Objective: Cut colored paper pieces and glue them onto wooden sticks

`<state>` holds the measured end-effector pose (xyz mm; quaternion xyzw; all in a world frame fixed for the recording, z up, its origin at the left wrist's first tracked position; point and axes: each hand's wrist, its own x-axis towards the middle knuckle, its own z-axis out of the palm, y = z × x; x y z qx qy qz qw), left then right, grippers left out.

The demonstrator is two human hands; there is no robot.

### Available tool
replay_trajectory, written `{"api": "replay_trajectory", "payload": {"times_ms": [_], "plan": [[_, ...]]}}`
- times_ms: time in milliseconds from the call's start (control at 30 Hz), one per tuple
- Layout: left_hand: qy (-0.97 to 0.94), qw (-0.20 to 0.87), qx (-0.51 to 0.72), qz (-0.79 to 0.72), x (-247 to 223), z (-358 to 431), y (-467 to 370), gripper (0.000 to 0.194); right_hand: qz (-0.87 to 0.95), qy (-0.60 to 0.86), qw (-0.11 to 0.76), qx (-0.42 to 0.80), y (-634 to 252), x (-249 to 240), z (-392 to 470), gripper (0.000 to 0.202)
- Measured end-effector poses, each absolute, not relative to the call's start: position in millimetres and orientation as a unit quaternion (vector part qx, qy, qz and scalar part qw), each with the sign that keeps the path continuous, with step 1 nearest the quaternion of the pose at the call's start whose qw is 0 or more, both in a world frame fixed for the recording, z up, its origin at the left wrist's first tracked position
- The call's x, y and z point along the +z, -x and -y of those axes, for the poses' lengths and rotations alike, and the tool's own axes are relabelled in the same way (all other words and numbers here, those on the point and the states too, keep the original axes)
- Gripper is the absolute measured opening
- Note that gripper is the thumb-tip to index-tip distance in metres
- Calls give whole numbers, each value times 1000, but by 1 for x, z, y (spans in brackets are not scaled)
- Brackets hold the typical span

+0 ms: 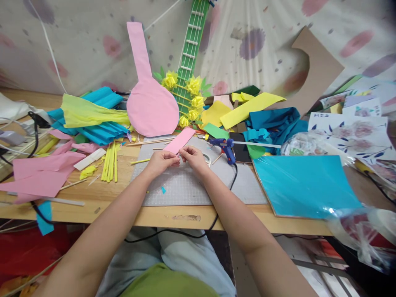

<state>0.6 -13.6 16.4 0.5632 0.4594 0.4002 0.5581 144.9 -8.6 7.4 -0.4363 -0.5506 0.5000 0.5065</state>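
A pink paper strip slants up and to the right from between my hands, above the grey cutting mat. My left hand pinches its near end with thumb and forefinger. Close beside it, my right hand is closed at the same end, fingertips nearly touching the left ones. What lies right between the fingertips is too small to tell. To the right of my right hand lies a blue glue gun, with a roll of white tape between them.
A pink banjo-shaped piece and a green fretted neck with yellow flowers lean at the back. Pink paper and yellow strips lie left. A blue sheet lies right. The glue gun's black cord crosses the table edge.
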Motion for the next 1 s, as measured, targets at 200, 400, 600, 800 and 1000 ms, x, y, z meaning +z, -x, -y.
{"api": "replay_trajectory", "payload": {"times_ms": [200, 400, 600, 800, 1000], "plan": [[-557, 610, 386, -411, 17, 15, 0, 36, 633, 454, 459, 426, -146, 10, 8, 23], [-535, 572, 463, -415, 11, 10, 3, 35, 765, 574, 254, 142, -190, 30, 16, 22], [-511, 563, 504, -411, 11, 7, 6, 32, 789, 596, 77, 129, -210, 29, 19, 35], [-516, 533, 527, -415, 9, 3, 8, 33, 786, 599, 93, 125, -217, 33, 15, 26], [-504, 516, 544, -429, 7, 0, 10, 31, 744, 567, 215, 280, -238, 34, 13, 32]]}}
